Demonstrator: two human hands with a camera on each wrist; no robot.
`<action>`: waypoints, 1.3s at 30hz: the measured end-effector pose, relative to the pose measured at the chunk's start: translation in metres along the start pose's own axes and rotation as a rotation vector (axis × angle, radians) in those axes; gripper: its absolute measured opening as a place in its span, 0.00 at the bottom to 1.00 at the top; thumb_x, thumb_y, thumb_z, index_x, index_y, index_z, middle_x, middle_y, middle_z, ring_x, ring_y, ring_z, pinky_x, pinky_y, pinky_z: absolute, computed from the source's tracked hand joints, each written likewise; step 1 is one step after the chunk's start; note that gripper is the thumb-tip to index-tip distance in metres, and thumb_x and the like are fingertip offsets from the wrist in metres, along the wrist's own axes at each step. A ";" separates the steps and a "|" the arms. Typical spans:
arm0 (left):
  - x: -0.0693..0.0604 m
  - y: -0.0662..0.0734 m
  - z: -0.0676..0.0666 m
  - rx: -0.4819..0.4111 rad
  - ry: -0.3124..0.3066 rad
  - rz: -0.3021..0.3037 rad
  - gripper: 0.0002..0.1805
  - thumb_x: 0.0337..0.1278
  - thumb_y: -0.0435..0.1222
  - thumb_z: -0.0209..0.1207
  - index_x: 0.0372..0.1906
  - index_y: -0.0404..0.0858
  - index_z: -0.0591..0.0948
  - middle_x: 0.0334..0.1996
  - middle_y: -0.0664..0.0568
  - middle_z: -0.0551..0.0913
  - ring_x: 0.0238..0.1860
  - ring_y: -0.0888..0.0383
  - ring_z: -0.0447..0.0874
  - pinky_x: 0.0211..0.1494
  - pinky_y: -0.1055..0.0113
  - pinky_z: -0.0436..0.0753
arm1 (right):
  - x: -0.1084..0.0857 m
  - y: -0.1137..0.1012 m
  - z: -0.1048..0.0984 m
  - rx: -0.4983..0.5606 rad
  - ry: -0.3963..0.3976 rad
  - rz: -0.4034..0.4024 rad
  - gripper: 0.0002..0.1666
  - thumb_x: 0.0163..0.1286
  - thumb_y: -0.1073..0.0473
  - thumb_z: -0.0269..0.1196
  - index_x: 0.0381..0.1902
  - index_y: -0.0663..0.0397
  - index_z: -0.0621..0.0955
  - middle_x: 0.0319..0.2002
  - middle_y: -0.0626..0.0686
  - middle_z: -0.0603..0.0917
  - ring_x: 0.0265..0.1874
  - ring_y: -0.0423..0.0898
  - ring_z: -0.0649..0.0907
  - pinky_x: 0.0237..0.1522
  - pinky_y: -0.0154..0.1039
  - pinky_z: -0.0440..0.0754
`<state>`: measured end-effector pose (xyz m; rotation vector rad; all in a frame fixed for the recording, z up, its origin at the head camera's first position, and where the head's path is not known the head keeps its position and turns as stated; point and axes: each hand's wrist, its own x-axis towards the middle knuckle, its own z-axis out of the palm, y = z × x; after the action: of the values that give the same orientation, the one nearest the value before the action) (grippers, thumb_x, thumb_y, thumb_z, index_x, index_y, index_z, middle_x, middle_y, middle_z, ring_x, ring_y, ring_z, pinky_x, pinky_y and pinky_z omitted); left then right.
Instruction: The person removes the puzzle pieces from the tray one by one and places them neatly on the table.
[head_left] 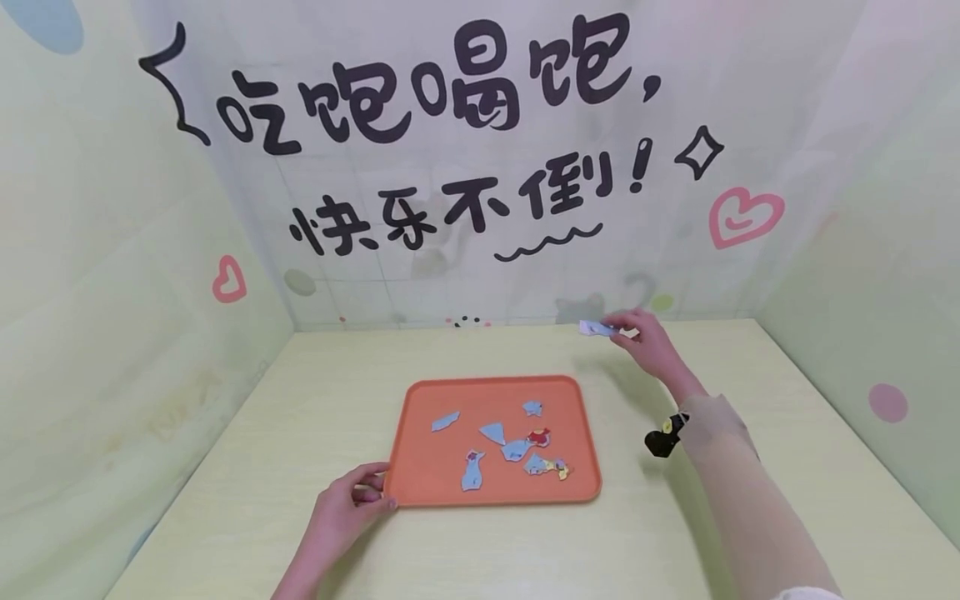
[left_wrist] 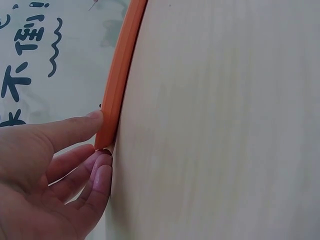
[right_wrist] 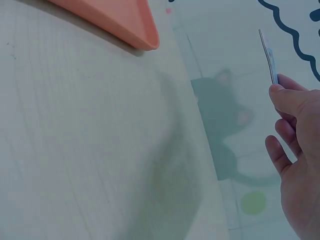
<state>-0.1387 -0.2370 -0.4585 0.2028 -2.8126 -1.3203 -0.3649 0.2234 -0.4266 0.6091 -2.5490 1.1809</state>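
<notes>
My R arm, in its loose beige sleeve (head_left: pixel 738 492), reaches fwd; my R hand (head_left: pixel 647 340) is raised above the pale wood-grain table (head_left: pixel 225 500). Narrow pinch there: thumb & fingertips hold 1 flat light-blue printed piece (head_left: pixel 595 327), up past the far R corner of the rounded-corner orange tray (head_left: pixel 427 458), approx. in line w/ the table's far edge in the head view.

My L hand (head_left: pixel 351 498) grips the tray's near L corner, thumb on the rim, fingers curled below.

Count: 1 tray, 1 piece in hand, approx. 6 on the tray: 1 strip (head_left: pixel 445 421) toward the far L corner, 1 small bit (head_left: pixel 532 408) nr the far R, 1 triangle (head_left: pixel 492 432) mid, 1 blue-and-red patch (head_left: pixel 516 451) just R of it, 1 bottle-shaped bit (head_left: pixel 472 475) nr the near edge, 1 blue-and-yellow patch (head_left: pixel 536 464) toward the near R corner. Can't tell if either patch is 2 pcs.
</notes>
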 end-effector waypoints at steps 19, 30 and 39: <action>-0.001 0.001 -0.001 0.001 -0.010 0.009 0.28 0.46 0.32 0.73 0.58 0.38 0.81 0.42 0.50 0.85 0.38 0.61 0.83 0.37 0.74 0.80 | -0.029 0.021 0.009 -0.078 -0.117 -0.021 0.14 0.69 0.69 0.61 0.51 0.64 0.83 0.48 0.65 0.84 0.49 0.60 0.79 0.50 0.52 0.79; 0.001 0.003 -0.001 0.008 -0.017 0.009 0.29 0.46 0.32 0.73 0.58 0.38 0.80 0.43 0.49 0.85 0.39 0.61 0.83 0.37 0.74 0.79 | -0.041 0.033 0.012 -0.086 -0.198 0.129 0.15 0.69 0.65 0.62 0.53 0.59 0.83 0.48 0.64 0.82 0.47 0.57 0.79 0.52 0.53 0.76; 0.001 0.003 -0.001 0.007 -0.012 0.003 0.28 0.46 0.32 0.73 0.57 0.38 0.81 0.42 0.50 0.85 0.38 0.61 0.83 0.37 0.74 0.79 | -0.041 0.034 0.013 -0.091 -0.261 0.074 0.14 0.69 0.68 0.61 0.51 0.62 0.84 0.46 0.63 0.83 0.42 0.51 0.76 0.47 0.43 0.73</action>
<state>-0.1396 -0.2364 -0.4555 0.1922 -2.8266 -1.3152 -0.3460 0.2441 -0.4740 0.6927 -2.8483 1.0621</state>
